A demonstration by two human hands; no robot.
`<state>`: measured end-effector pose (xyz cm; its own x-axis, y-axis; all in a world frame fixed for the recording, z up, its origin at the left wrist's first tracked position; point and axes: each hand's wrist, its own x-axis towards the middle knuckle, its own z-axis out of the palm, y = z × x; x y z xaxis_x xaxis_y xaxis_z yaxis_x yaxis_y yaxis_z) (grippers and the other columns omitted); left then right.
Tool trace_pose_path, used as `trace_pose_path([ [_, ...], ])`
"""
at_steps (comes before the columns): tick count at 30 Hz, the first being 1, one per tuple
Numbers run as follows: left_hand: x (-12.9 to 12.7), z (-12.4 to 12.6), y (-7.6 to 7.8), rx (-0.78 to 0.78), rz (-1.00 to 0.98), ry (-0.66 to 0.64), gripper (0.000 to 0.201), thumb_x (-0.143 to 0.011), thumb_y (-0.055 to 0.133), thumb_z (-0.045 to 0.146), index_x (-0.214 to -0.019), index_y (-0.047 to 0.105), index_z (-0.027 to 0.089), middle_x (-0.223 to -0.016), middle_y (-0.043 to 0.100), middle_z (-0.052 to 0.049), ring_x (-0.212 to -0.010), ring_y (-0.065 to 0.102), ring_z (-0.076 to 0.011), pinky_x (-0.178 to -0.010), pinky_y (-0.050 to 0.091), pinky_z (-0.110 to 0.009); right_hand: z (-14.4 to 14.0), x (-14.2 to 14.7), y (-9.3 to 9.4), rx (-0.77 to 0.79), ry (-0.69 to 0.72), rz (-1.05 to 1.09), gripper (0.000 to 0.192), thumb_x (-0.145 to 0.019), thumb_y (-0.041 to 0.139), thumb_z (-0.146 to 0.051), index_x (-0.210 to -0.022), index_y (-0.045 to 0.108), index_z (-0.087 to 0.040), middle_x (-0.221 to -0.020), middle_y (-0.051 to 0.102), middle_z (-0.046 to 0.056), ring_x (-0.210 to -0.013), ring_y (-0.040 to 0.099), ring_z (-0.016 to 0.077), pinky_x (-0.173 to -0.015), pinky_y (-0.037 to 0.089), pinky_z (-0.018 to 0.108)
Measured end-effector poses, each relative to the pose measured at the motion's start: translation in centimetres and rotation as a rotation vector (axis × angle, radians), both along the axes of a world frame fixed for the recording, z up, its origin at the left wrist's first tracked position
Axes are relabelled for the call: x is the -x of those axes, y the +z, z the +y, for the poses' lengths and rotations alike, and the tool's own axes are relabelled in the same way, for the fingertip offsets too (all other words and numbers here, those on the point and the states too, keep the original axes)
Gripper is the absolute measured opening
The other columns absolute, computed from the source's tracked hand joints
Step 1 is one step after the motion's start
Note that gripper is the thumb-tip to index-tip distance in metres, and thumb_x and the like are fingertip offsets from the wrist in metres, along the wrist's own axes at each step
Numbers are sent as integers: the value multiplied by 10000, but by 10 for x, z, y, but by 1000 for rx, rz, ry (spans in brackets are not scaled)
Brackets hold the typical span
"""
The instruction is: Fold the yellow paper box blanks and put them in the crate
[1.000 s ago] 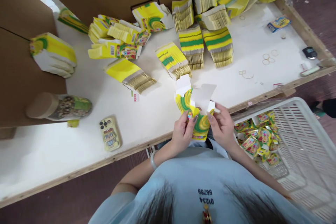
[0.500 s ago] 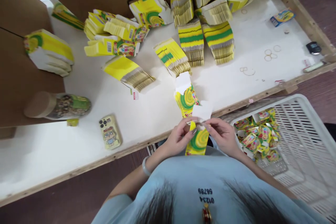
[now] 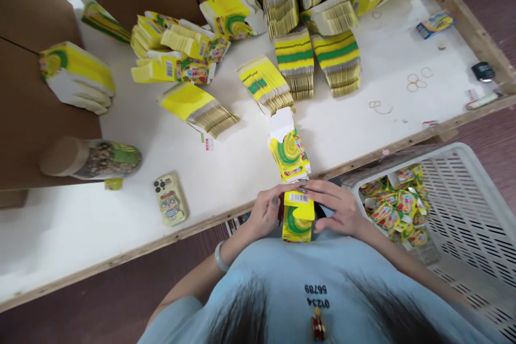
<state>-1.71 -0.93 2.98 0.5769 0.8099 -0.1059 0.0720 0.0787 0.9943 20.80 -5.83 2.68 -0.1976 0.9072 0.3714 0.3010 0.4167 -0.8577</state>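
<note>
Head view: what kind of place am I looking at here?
Probably a small packing workshop. Stacks of flat yellow cartons cover a white table, both hands hold a folded-up carton, and a white crate holds sachets.

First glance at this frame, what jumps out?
The yellow-and-green small carton, held between the left hand and right hand at the near table edge. Behind it, stacks of flat cartons fan across the white table, with a phone to the left. A white crate of bright packets sits to the right.
</note>
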Motion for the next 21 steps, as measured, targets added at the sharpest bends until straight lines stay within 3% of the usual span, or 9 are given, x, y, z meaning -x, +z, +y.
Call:
trace_pose_path([
  [2,0,1,4,-7,48,3,560,-1046,427,565,-1287,739,167,-1227,785,-149,-1013,779,-254,-853,631,-347,0,2,4,219,13,111,558,-906,620,-695,-1198,719,-230,-1199,775,144,-1075,768,276,-874,655,400],
  [5,-2,3,7,-46,74,-2,431,-1028,544,431,-1335,711,178,-1283,768,-130,-1123,766,-248,-985,617,-365,0,13,12,623,37,253,436,-925,689,-509,-1262,612,-243,-1070,779,81,-859,771,198,-709,638,303],
  [7,-2,3,6,-55,71,-1,420,-1023,560,393,-1356,696,176,-1321,747,-130,-1158,757,-246,-1018,611,-372,1,19,18,757,73,290,422,-909,695,-383,-1284,567,-237,-1013,767,48,-784,742,163,-693,619,278],
  [12,-2,1,1,-98,81,14,424,-1028,548,382,-1371,682,173,-1328,744,-126,-1187,747,-245,-1038,604,-376,5,18,28,759,80,225,406,-870,669,-271,-1263,600,-200,-856,723,-4,-642,646,116,-626,560,231],
  [14,-3,0,0,-114,89,12,432,-1034,534,386,-1385,671,175,-1334,741,-128,-1190,744,-245,-1035,603,-371,5,14,27,763,86,223,442,-888,671,-283,-1315,602,-193,-907,749,15,-660,666,120,-635,575,234],
  [18,-9,0,0,-184,103,7,478,-1068,443,383,-1465,594,163,-1398,700,-153,-1222,717,-246,-1061,573,-375,2,5,20,736,153,326,502,-960,650,-368,-1439,586,-229,-1227,769,82,-989,762,178,-875,645,326],
  [21,-19,7,3,-205,140,-31,552,-1084,379,389,-1584,422,160,-1227,763,-150,-1019,751,-216,-955,599,-363,-2,0,16,694,92,417,405,-986,633,-423,-1358,681,-271,-1297,760,72,-1168,736,196,-992,621,367],
])
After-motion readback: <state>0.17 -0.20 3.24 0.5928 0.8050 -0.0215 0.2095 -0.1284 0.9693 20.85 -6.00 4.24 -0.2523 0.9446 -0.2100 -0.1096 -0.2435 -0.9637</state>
